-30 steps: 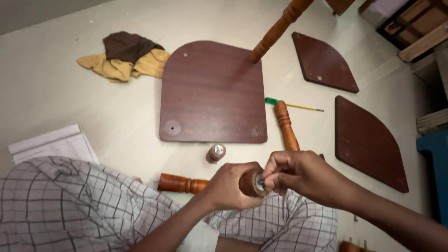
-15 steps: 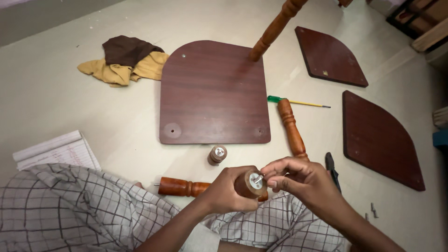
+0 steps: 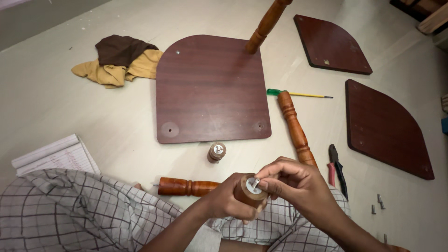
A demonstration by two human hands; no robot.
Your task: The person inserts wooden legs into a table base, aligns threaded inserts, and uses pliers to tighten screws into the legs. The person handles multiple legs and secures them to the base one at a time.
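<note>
My left hand (image 3: 227, 201) grips a short turned wooden leg piece (image 3: 247, 191) end-up over my lap. My right hand (image 3: 291, 184) pinches a small metal fitting (image 3: 255, 183) on that piece's top end. Just beyond, a small wooden knob with a metal insert (image 3: 216, 151) stands on the floor. A turned wooden leg (image 3: 186, 186) lies left of my hands, and another leg (image 3: 295, 127) lies to the right of a large dark brown board (image 3: 210, 88). A third leg (image 3: 267, 23) stands upright at that board's far right corner.
Two curved brown shelf panels (image 3: 331, 44) (image 3: 385, 126) lie at the right. Pliers (image 3: 337, 168) and a green-handled screwdriver (image 3: 296, 94) rest on the floor, with several small screws (image 3: 378, 203) nearby. Crumpled cloths (image 3: 119, 60) lie at far left, a paper pad (image 3: 56, 156) beside my checked-trouser knee.
The view has shifted slightly, so the boards sit a little farther right and lower. My right hand's fingers have turned on the metal fitting; my left hand keeps holding the wooden piece.
</note>
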